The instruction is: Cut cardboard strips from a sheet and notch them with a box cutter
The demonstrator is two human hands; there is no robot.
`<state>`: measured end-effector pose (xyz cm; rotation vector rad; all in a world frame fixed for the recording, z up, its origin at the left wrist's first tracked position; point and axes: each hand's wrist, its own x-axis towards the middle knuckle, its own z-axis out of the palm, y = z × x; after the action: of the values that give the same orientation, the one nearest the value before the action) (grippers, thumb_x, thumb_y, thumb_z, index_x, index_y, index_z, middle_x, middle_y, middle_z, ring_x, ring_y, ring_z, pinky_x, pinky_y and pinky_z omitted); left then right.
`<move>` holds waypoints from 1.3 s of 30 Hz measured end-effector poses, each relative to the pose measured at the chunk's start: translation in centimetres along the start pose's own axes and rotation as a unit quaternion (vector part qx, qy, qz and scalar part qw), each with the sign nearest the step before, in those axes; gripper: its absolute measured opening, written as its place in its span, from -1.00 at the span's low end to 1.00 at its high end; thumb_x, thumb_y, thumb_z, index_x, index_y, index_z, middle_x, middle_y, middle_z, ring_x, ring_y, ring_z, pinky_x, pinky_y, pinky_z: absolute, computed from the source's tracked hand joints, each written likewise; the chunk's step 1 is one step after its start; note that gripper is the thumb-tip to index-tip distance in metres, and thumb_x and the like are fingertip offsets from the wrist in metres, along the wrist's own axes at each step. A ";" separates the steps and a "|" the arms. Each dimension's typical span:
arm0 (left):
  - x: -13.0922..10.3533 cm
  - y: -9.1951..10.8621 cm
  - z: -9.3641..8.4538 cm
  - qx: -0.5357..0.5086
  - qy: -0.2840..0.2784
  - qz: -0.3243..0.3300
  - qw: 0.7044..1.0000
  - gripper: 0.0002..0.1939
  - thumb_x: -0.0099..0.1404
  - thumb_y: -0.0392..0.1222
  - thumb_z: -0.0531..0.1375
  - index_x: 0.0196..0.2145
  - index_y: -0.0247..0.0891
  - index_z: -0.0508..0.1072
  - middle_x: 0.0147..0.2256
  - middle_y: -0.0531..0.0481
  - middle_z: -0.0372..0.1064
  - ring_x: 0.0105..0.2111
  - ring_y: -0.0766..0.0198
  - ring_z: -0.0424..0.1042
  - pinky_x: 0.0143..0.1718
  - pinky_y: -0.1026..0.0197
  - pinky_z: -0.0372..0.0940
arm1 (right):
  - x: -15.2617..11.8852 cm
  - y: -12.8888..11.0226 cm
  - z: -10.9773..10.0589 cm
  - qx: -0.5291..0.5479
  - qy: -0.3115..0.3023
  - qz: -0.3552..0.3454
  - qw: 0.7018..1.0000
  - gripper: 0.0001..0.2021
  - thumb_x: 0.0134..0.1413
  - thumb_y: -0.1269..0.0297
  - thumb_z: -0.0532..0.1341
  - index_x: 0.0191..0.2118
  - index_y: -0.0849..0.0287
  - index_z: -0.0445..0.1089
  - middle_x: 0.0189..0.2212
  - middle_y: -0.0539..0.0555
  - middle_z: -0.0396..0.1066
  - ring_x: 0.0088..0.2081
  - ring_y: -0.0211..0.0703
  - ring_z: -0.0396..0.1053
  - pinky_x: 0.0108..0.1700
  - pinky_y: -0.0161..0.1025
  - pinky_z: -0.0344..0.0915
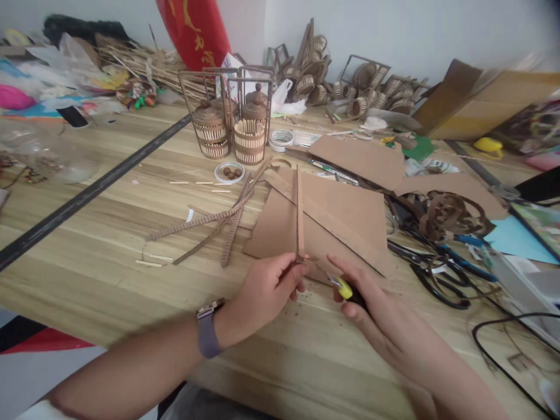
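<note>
My left hand (273, 286), a watch on its wrist, pinches the near end of a narrow cardboard strip (300, 210). The strip points away from me over a brown cardboard sheet (350, 204). In my right hand (376, 309) is a utility knife (345, 289) with a yellow and black handle. Its blade points left, toward the strip's end and my left fingertips. A second, wider cardboard strip (341, 233) lies slantwise across the sheet. Small brown crumbs are scattered on the table below my hands.
Several corrugated strips (205, 219) lie left of the sheet. Behind them stand small lidded stick-and-cardboard baskets (249, 140) in frames, beside a tape roll (281, 139) and a ring of brown balls (230, 172). Black scissors (437, 274) and coiled strips (450, 213) are at right.
</note>
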<state>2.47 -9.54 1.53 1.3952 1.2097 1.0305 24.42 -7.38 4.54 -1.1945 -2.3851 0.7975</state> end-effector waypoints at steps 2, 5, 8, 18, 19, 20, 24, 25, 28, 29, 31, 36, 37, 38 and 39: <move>0.0 0.1 -0.1 0.036 0.001 0.018 0.999 -0.73 0.46 -0.09 0.04 -0.37 -0.24 0.37 -0.51 0.10 0.40 -0.53 0.40 0.36 -0.47 0.35 0.19 | 0.0 -0.2 0.2 -0.020 -0.023 -0.002 1.000 -0.46 0.36 -0.02 0.01 0.34 0.05 0.21 -0.01 0.18 0.57 -0.13 0.00 0.60 -0.16 -0.12 0.54; -0.2 0.0 -0.2 0.097 -0.002 0.038 0.995 -0.74 0.46 -0.16 0.02 -0.38 -0.23 0.37 -0.50 0.10 0.39 -0.51 0.38 0.36 -0.43 0.33 0.17 | 0.2 -0.5 0.3 -0.033 -0.035 -0.017 0.999 -0.48 0.36 0.06 0.03 0.35 0.06 0.20 0.13 0.17 0.48 0.02 0.03 0.54 0.00 -0.04 0.52; -0.4 -0.2 -0.1 0.131 -0.010 0.053 0.990 -0.73 0.45 -0.19 0.02 -0.41 -0.22 0.36 -0.51 0.09 0.37 -0.50 0.36 0.34 -0.42 0.31 0.14 | 0.5 -0.8 0.4 -0.026 -0.041 -0.033 0.998 -0.49 0.36 0.13 0.04 0.36 0.06 0.19 0.21 0.12 0.40 0.16 0.00 0.44 0.13 -0.03 0.45; -0.6 -0.3 0.0 0.142 -0.019 0.092 0.985 -0.73 0.48 -0.15 0.02 -0.38 -0.22 0.34 -0.46 0.07 0.39 -0.44 0.32 0.38 -0.39 0.29 0.16 | 0.7 -0.6 0.6 0.046 -0.043 -0.029 0.998 -0.51 0.34 0.20 0.09 0.34 -0.05 0.23 0.22 0.03 0.36 0.20 -0.01 0.38 0.17 -0.02 0.39; -0.6 -0.3 -0.1 0.142 -0.020 0.096 0.985 -0.73 0.48 -0.16 0.02 -0.38 -0.22 0.34 -0.47 0.08 0.38 -0.45 0.33 0.38 -0.40 0.29 0.15 | 0.7 -0.6 0.6 0.047 -0.043 -0.029 0.998 -0.51 0.34 0.20 0.09 0.35 -0.06 0.22 0.22 0.03 0.36 0.20 -0.01 0.38 0.16 -0.03 0.39; -0.6 -0.3 -0.1 0.143 -0.021 0.099 0.985 -0.73 0.49 -0.16 0.01 -0.38 -0.22 0.33 -0.48 0.08 0.37 -0.46 0.33 0.36 -0.40 0.29 0.14 | 0.6 -0.6 0.6 0.046 -0.043 -0.030 0.998 -0.51 0.35 0.19 0.08 0.35 -0.07 0.22 0.22 0.02 0.36 0.20 -0.02 0.38 0.16 -0.04 0.39; -0.6 -0.2 -0.1 0.152 -0.022 0.107 0.982 -0.72 0.49 -0.17 0.01 -0.40 -0.22 0.33 -0.52 0.11 0.31 -0.51 0.36 0.29 -0.45 0.29 0.09 | 0.5 -0.4 0.5 0.041 -0.050 -0.033 0.997 -0.51 0.36 0.19 0.06 0.37 -0.07 0.18 0.24 0.01 0.34 0.21 -0.03 0.36 0.16 -0.05 0.38; -0.6 -0.2 -0.1 0.151 -0.023 0.108 0.982 -0.72 0.49 -0.16 0.01 -0.40 -0.22 0.33 -0.53 0.11 0.30 -0.52 0.36 0.28 -0.45 0.29 0.09 | 0.5 -0.3 0.4 0.040 -0.055 -0.033 0.997 -0.50 0.37 0.20 0.07 0.37 -0.06 0.18 0.24 0.02 0.33 0.21 -0.04 0.36 0.17 -0.05 0.37; -0.7 -0.1 0.0 0.142 -0.027 0.103 0.984 -0.71 0.49 -0.14 0.01 -0.39 -0.22 0.35 -0.53 0.11 0.31 -0.52 0.36 0.29 -0.46 0.30 0.10 | 0.3 -0.1 0.3 0.042 -0.067 -0.033 0.996 -0.50 0.36 0.24 0.07 0.37 -0.06 0.17 0.26 0.02 0.31 0.23 -0.05 0.34 0.20 -0.03 0.34; -0.7 0.0 0.0 0.140 -0.028 0.100 0.985 -0.71 0.49 -0.14 0.01 -0.39 -0.22 0.35 -0.53 0.10 0.32 -0.52 0.36 0.29 -0.46 0.29 0.10 | 0.3 0.0 0.3 0.044 -0.069 -0.033 0.996 -0.50 0.36 0.24 0.07 0.37 -0.06 0.17 0.26 0.02 0.31 0.24 -0.05 0.33 0.21 -0.03 0.33; -0.8 0.1 0.0 0.140 -0.032 0.093 0.985 -0.70 0.49 -0.13 0.01 -0.40 -0.22 0.34 -0.52 0.09 0.33 -0.51 0.36 0.31 -0.46 0.29 0.11 | 0.2 0.1 0.2 0.049 -0.070 -0.036 0.996 -0.50 0.36 0.24 0.07 0.37 -0.07 0.17 0.26 0.02 0.31 0.25 -0.05 0.31 0.22 -0.03 0.32; -0.8 0.3 0.0 0.133 -0.043 0.081 0.987 -0.67 0.48 -0.11 0.00 -0.45 -0.21 0.28 -0.53 0.10 0.31 -0.52 0.36 0.30 -0.45 0.29 0.11 | 0.2 0.2 -0.1 0.049 -0.078 -0.034 0.995 -0.49 0.36 0.23 0.09 0.37 -0.07 0.17 0.22 0.04 0.37 0.23 -0.03 0.35 0.19 -0.04 0.36; -0.8 0.3 0.0 0.130 -0.044 0.081 0.987 -0.67 0.48 -0.11 0.00 -0.46 -0.21 0.26 -0.54 0.11 0.29 -0.53 0.37 0.28 -0.45 0.29 0.10 | 0.2 0.2 -0.1 0.050 -0.080 -0.034 0.995 -0.49 0.35 0.23 0.09 0.37 -0.07 0.16 0.22 0.04 0.38 0.22 -0.04 0.35 0.19 -0.04 0.35; -0.8 0.3 0.0 0.127 -0.044 0.080 0.988 -0.67 0.48 -0.11 0.00 -0.47 -0.21 0.25 -0.55 0.11 0.28 -0.53 0.37 0.27 -0.46 0.29 0.09 | 0.2 0.2 -0.2 0.050 -0.083 -0.035 0.995 -0.49 0.35 0.23 0.09 0.38 -0.07 0.16 0.21 0.03 0.39 0.22 -0.04 0.35 0.20 -0.04 0.34; -0.8 0.3 0.0 0.123 -0.043 0.080 0.988 -0.67 0.47 -0.12 0.00 -0.47 -0.21 0.24 -0.55 0.12 0.27 -0.53 0.37 0.27 -0.46 0.29 0.08 | 0.2 0.2 -0.3 0.051 -0.083 -0.035 0.995 -0.49 0.35 0.22 0.09 0.38 -0.08 0.16 0.21 0.03 0.40 0.22 -0.05 0.35 0.20 -0.04 0.33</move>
<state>2.40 -10.35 1.84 1.7349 1.2070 0.9407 24.53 -7.04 4.65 -1.0340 -2.4699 1.0186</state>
